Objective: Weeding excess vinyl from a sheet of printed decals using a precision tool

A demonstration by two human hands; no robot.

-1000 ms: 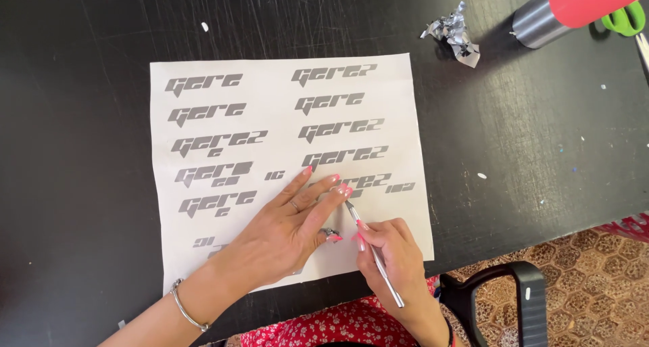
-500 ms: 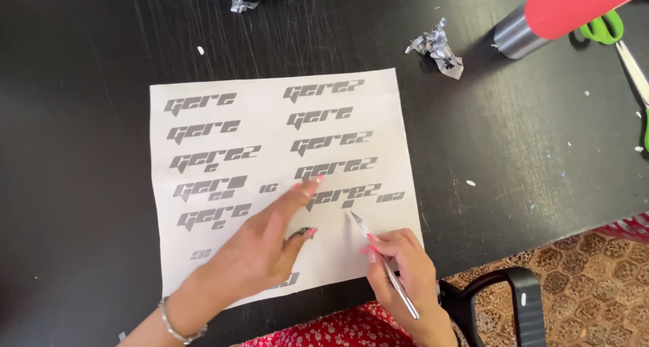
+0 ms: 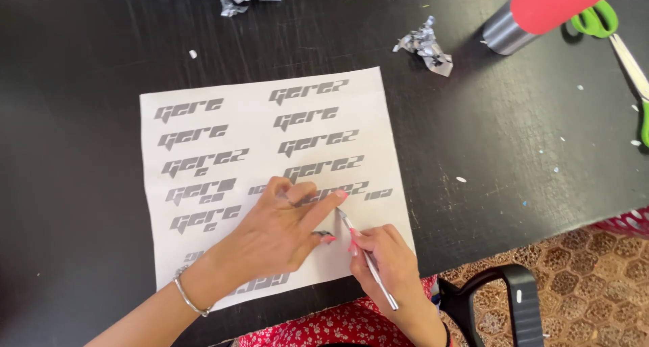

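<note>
We held thin metal weeding tool (image 3: 368, 266) pen-fashion in right hand (image 3: 389, 269), tip just right of left hand (image 3: 284, 232), spread flat on white decal sheet (image 3: 378, 144), tool's long axis slanting up-left.

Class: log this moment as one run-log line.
left hand: pressing sheet | right hand: holding weeding tool, tip on sheet

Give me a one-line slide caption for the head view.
Left hand presses a white sheet of grey cut lettering flat on a black table while the right hand works a thin metal pick.
</note>
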